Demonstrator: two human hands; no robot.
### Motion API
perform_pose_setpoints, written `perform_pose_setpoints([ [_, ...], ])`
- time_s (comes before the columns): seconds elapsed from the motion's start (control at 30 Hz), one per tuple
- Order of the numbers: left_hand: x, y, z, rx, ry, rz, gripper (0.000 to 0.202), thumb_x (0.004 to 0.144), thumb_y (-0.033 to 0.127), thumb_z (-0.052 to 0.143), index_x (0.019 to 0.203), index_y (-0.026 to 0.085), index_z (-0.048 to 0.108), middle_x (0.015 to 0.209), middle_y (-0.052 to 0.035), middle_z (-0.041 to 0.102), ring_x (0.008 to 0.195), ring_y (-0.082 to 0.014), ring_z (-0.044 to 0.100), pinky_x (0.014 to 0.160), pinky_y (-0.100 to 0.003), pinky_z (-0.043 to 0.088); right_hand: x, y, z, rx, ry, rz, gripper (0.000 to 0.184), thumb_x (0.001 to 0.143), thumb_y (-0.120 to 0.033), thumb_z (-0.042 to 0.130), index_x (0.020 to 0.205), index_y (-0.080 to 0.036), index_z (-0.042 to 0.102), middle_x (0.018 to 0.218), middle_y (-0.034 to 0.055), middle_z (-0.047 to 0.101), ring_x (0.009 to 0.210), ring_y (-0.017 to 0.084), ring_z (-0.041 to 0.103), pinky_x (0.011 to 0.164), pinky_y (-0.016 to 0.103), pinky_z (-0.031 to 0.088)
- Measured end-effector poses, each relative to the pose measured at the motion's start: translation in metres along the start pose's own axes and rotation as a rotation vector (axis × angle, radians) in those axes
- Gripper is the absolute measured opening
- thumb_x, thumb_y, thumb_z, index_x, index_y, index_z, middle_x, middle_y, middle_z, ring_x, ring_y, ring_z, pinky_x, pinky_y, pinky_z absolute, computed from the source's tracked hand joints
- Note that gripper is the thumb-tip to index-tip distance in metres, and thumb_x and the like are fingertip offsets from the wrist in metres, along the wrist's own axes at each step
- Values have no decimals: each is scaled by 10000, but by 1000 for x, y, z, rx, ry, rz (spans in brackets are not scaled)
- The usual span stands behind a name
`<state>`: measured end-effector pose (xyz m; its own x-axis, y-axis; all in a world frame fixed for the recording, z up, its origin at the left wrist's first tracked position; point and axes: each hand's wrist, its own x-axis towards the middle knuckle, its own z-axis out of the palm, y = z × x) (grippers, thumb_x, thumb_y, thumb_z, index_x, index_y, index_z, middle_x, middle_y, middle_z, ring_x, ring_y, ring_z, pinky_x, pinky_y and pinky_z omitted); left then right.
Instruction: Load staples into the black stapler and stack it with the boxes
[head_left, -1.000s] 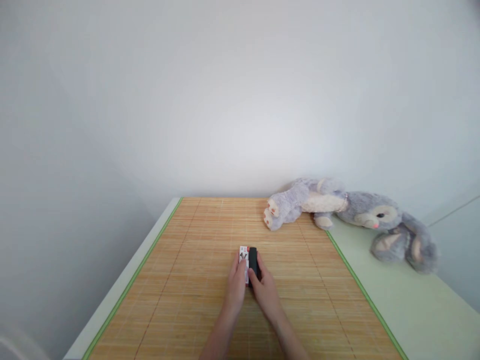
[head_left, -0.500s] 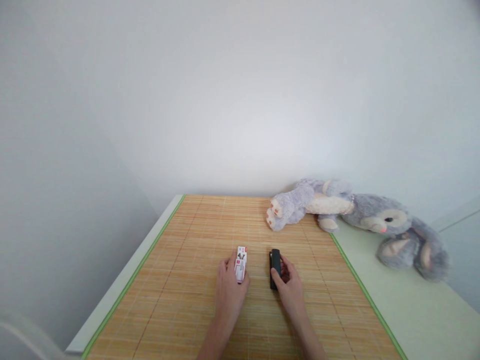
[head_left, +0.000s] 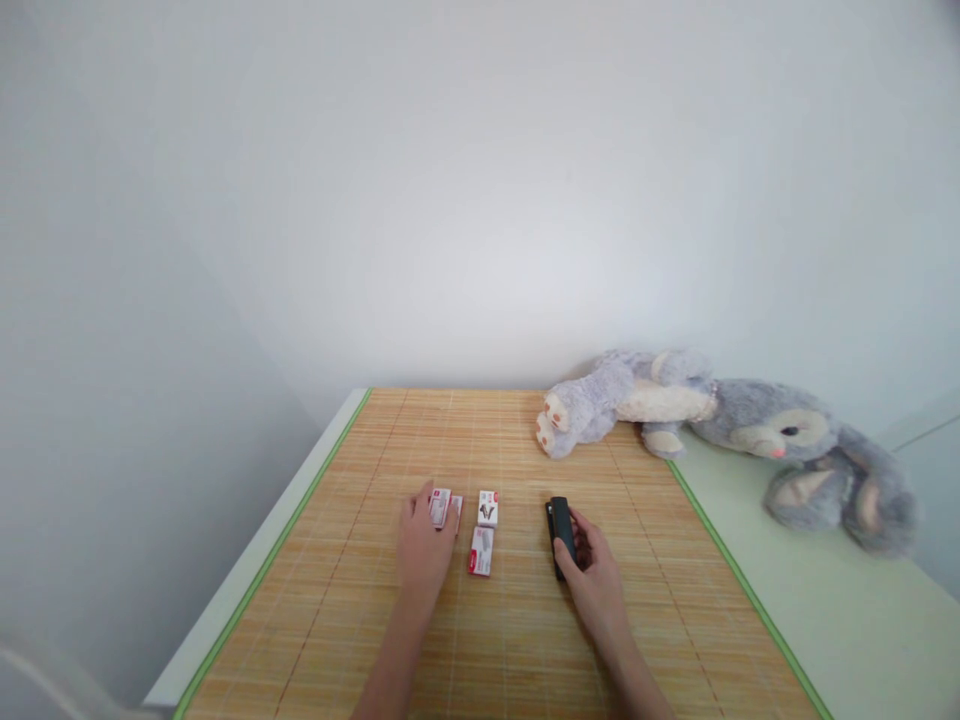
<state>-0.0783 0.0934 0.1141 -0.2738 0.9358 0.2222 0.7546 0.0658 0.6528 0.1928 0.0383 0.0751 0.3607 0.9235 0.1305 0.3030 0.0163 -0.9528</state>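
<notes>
My left hand (head_left: pixel 427 543) is closed around a small white-and-red staple box (head_left: pixel 440 508), thumb on its right side. A second similar box (head_left: pixel 457 507) pokes out beside it under the thumb; whether that one is gripped too I cannot tell. To the right of this hand lie two more small boxes, one printed with a dark stapler picture (head_left: pixel 487 509) and, nearer to me, one with a red corner (head_left: pixel 481 552). Further right, my right hand (head_left: pixel 598 583) grips a black stapler (head_left: pixel 564 530) from its right side, thumb along its near end, fingertips partly hidden.
A bamboo mat (head_left: pixel 360 610) with green edging covers most of the pale table (head_left: pixel 832 610). At the back right a grey plush rabbit (head_left: pixel 667 398) lies along the wall, its legs on the mat and its head beyond the edge.
My left hand has moved left with a box from the middle, where two boxes now lie exposed. The right hand still holds the stapler; the view has shifted slightly.
</notes>
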Motion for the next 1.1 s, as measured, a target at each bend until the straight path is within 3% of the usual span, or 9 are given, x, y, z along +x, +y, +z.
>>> perform_pose_setpoints([
  [0.13, -35, -7, -15, 80, -6, -25, 360, 928, 398, 567, 1253, 244, 576, 1194, -94, 611, 1076, -257, 617, 946, -411, 496, -1, -4, 0, -2, 7, 1, 569, 857, -454, 674, 1371, -217, 621, 1166, 94, 689, 943, 241, 654, 857, 388, 559],
  [0.27, -65, -8, -16, 159, -35, -7, 281, 902, 360, 593, 1173, 289, 591, 1098, -63, 633, 1019, -256, 616, 915, -388, 469, -2, -9, 1, 0, -1, 2, 558, 861, -452, 677, 1366, -219, 625, 1178, 97, 688, 961, 248, 652, 872, 395, 556],
  [0.57, -40, 10, -2, 134, -6, 69, 312, 966, 388, 526, 1239, 273, 622, 1175, -96, 622, 1114, -276, 567, 979, -425, 435, -3, -8, 3, -1, 10, -2, 565, 861, -478, 682, 1364, -228, 622, 1155, 88, 689, 951, 253, 651, 858, 399, 556],
  [0.67, -47, 20, -1, 123, -4, 169, 289, 966, 386, 543, 1212, 281, 653, 1258, -95, 598, 1189, -290, 537, 1028, -449, 420, -4, -8, 4, 8, 6, 3, 589, 862, -484, 690, 1385, -229, 599, 1130, 79, 688, 931, 246, 651, 842, 391, 555],
  [0.77, -57, 32, 4, 142, -97, 286, 244, 957, 371, 570, 1158, 325, 700, 1300, -72, 587, 1188, -288, 536, 1034, -456, 413, -6, -10, 5, 31, 4, 15, 634, 849, -491, 710, 1405, -220, 573, 1086, 71, 690, 900, 241, 649, 812, 382, 555],
  [0.87, -61, 40, 12, 173, -142, 318, 395, 945, 372, 592, 1339, 377, 620, 1353, -66, 572, 1202, -297, 529, 1029, -477, 410, -6, -13, 6, 47, -5, 26, 627, 837, -472, 716, 1388, -208, 574, 1089, 78, 695, 903, 241, 650, 817, 382, 552],
  [0.97, -60, 38, 17, 193, -108, 297, 540, 898, 386, 649, 1426, 337, 549, 1430, -90, 537, 1274, -327, 489, 1081, -515, 379, -5, -16, 4, 51, -18, 28, 551, 833, -425, 693, 1328, -202, 596, 1115, 88, 702, 949, 253, 655, 865, 400, 545],
  [1.1, -59, 21, 12, 203, -93, 281, 388, 878, 312, 642, 1265, 278, 647, 1479, -98, 509, 1321, -331, 465, 1120, -522, 366, 1, -23, -5, -60, -65, -79, 431, 802, -299, 638, 1227, -235, 671, 1151, 76, 710, 1063, 285, 639, 977, 452, 493],
])
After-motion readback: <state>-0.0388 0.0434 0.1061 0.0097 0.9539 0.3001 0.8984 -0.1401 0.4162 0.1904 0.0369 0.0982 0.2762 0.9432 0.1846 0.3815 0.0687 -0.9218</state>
